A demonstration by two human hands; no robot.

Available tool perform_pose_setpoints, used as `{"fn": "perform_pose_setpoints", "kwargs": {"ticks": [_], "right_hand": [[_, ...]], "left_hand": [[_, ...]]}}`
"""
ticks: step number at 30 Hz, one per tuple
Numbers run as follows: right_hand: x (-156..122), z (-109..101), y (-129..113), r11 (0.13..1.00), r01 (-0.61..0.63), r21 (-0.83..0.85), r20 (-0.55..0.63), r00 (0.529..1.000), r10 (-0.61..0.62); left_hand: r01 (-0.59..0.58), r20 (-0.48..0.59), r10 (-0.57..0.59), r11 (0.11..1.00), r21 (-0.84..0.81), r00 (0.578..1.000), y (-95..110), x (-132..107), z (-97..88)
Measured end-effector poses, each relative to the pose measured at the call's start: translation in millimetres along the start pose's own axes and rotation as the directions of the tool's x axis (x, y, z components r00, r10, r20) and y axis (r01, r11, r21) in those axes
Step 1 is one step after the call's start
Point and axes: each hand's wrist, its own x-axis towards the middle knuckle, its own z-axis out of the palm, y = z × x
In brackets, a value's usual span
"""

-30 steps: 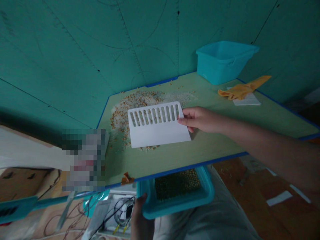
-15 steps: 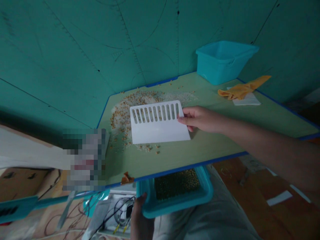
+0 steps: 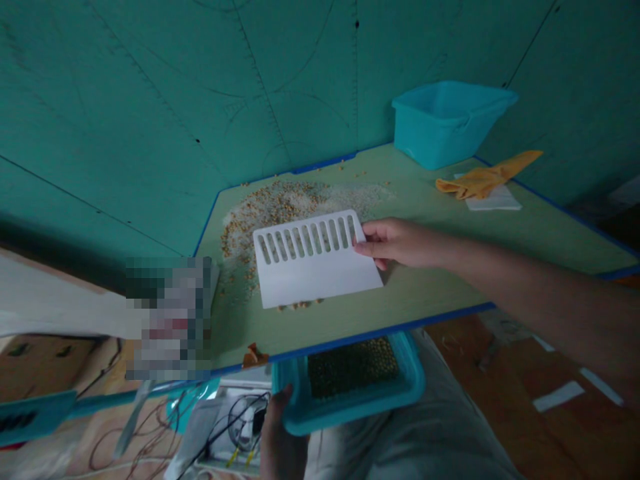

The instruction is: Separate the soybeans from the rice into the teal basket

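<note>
My right hand (image 3: 395, 241) pinches the right edge of a white slotted scraper board (image 3: 313, 261) that lies tilted on the green table (image 3: 450, 220). Scattered grains and beans (image 3: 270, 203) cover the table behind and left of the board, and a few sit along its near edge. My left hand (image 3: 281, 440) grips the near left rim of a teal tray (image 3: 350, 387) filled with beans, held just under the table's front edge.
A teal tub (image 3: 447, 120) stands at the back right corner. An orange cloth (image 3: 485, 177) lies on a white sheet beside it. An orange scrap (image 3: 253, 357) sits at the front edge. Cables and a blurred patch lie at lower left.
The scraper board went back a little, then came toward the front edge again, dragging a few grains with it. The tray under the table stayed almost still.
</note>
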Motion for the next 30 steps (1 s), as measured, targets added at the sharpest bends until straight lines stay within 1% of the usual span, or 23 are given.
{"fn": "perform_pose_setpoints", "kwargs": {"ticks": [5, 9, 14, 16, 20, 27, 30], "right_hand": [[-2, 0, -2, 1.0, -0.004, 0.001, 0.027, 1.0, 0.004], [-3, 1, -2, 1.0, -0.025, 0.013, 0.082, 0.996, 0.024], [-5, 1, -4, 0.995, -0.059, 0.076, 0.152, 0.987, 0.047], [-7, 0, -6, 0.992, -0.097, 0.075, 0.205, 0.976, 0.079], [-11, -2, -11, 0.985, -0.171, 0.011, 0.328, 0.931, 0.158], [-14, -2, -12, 0.987, -0.161, 0.019, 0.348, 0.926, 0.144], [-15, -2, -12, 0.986, -0.163, 0.036, 0.363, 0.921, 0.139]], "left_hand": [[0.003, 0.012, -0.003, 1.0, -0.008, 1.0, 0, -1, 0.3], [0.001, -0.008, -0.001, 1.0, -0.005, 1.0, 1, -2, 3.1], [0.011, 0.01, -0.011, 1.0, -0.02, 1.0, 2, -3, 4.3], [0.01, 0.012, -0.009, 1.0, -0.029, 1.0, 2, -2, 4.5], [-0.008, 0.02, 0.008, 1.0, -0.006, 1.0, 1, -2, 5.7], [-0.048, -0.002, 0.048, 0.998, 0.049, 0.999, 0, -4, 6.2], [-0.044, 0.028, 0.044, 0.999, 0.027, 0.999, -1, -4, 6.3]]}}
